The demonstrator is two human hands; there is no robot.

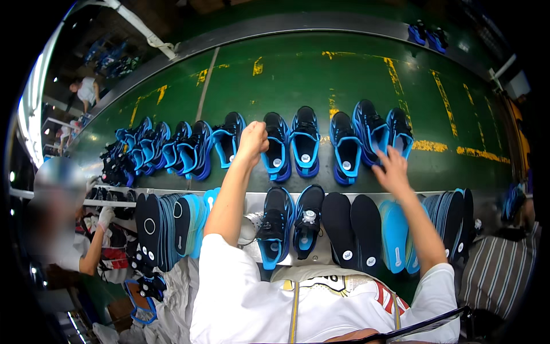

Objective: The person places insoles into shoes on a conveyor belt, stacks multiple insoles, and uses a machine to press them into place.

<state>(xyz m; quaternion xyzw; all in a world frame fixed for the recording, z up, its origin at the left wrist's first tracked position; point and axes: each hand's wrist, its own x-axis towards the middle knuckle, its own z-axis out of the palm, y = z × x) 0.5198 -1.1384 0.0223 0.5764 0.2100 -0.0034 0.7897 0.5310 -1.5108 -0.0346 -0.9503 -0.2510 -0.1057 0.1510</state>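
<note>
Black-and-blue sneakers stand in a row on the green table, toes pointing away from me. My left hand [254, 139] is closed, between a sneaker [228, 136] on its left and another sneaker [277, 148] on its right; whatever is inside the fingers is hidden. Fingers apart, my right hand [393, 170] is at the heels of two close-set sneakers, one sneaker [369, 123] and a slightly lower sneaker [400, 129]. Whether the fingertips touch them I cannot tell. Between my arms stand a sneaker [306, 137] and a sneaker [346, 150].
Nearer me, a metal ledge [312, 257] holds two sneakers, black insoles [364, 229], blue insoles [394, 232] and an insole stack [166, 229]. More sneakers [149, 146] crowd the left. A co-worker's gloved hand [106, 218] is at far left. Two sneakers [427, 37] sit beyond the table.
</note>
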